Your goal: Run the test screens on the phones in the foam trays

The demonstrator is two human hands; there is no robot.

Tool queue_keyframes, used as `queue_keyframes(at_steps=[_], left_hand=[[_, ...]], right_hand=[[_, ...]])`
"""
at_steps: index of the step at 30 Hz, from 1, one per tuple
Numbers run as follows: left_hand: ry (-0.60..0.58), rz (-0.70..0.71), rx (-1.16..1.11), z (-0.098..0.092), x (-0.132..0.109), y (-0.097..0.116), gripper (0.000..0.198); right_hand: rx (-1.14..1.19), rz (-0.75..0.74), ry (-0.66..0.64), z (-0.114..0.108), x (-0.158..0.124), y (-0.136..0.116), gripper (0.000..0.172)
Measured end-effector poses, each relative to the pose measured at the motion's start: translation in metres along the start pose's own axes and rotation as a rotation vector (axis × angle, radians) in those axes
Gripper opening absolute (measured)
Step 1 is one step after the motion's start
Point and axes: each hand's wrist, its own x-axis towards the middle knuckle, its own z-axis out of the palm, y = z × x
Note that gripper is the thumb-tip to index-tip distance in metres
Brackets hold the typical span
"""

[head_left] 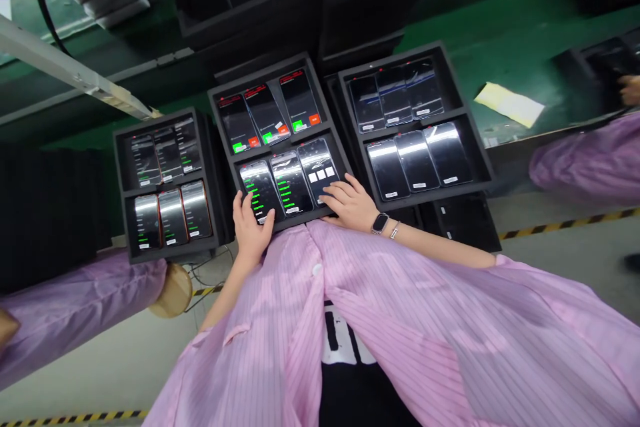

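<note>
Phones sit six to the middle tray [223, 140], straight in front of the person and between two like trays. Left hand [253, 223] lies loosely curled over the near end of the front-left phone [260, 188], pinching nothing. Right hand [350, 203] is spread, fingertips on the front-right phone [316, 167]. Each phone looks stiff, light, glass-faced and slippery, probably fragile, so it is best lifted by its long side edges.

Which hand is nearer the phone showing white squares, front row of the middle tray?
Right. The right hand has fingertips touching the white-squares phone at its near edge; the left hand sits two phones over, on the leftmost phone of that row.
</note>
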Motion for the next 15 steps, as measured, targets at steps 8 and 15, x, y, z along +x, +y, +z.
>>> queue_keyframes(at_steps=[8,15], left_hand=[[0.003,-0.016,-0.026,0.0018,-0.0034,0.0004,0.068],[-0.002,-0.007,-0.044,0.0026,-0.0061,0.0015,0.065]], right_hand=[[0.009,0.057,-0.057,-0.0050,-0.0038,-0.0024,0.049],[-0.003,0.069,-0.046,-0.0034,-0.0075,-0.0025,0.047]])
